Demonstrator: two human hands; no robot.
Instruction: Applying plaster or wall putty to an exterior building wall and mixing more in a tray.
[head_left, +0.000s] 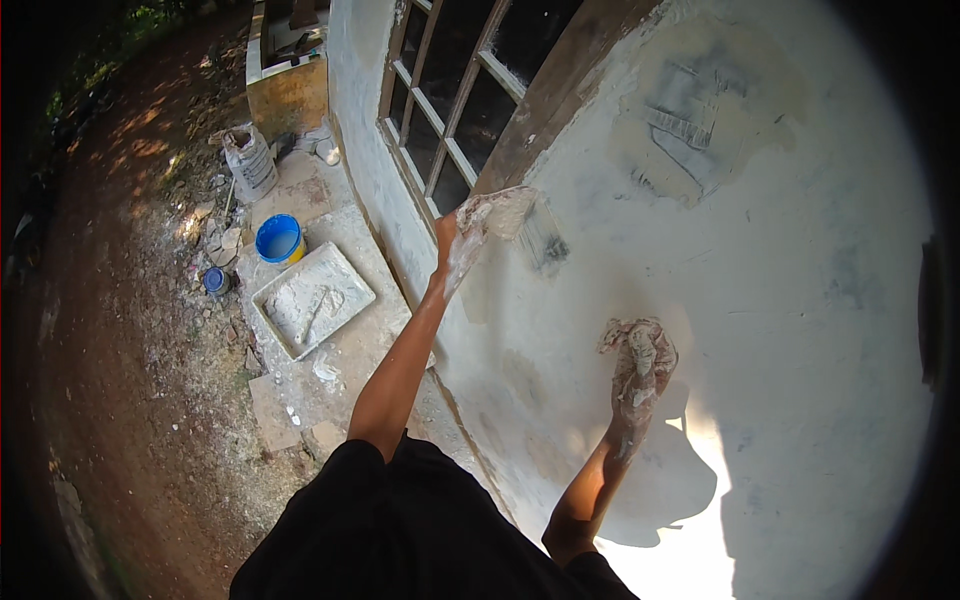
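Both my hands are coated with whitish plaster. Beside the window frame, my left hand [466, 240] is closed on a flat, wedge-shaped, plaster-smeared piece [512, 208], held against the pale wall [560, 330]. Its exact kind does not show. Lower and to the right, my right hand [645, 368] is closed near the wall, its fingers bent. Thick plaster covers them and hides what they hold, if anything. A small grey smear [548, 245] lies just under the piece in my left hand. Farther up is a larger beige patch [690, 120] with dark scrape marks.
A wooden window [450, 100] with dark panes borders the wall. On the ledge to my left lie a plaster-streaked tray [350, 305] with a tool in it, a blue-and-yellow bucket [280, 240] and a white sack [250, 165]. A small blue can [215, 281] stands by rubble.
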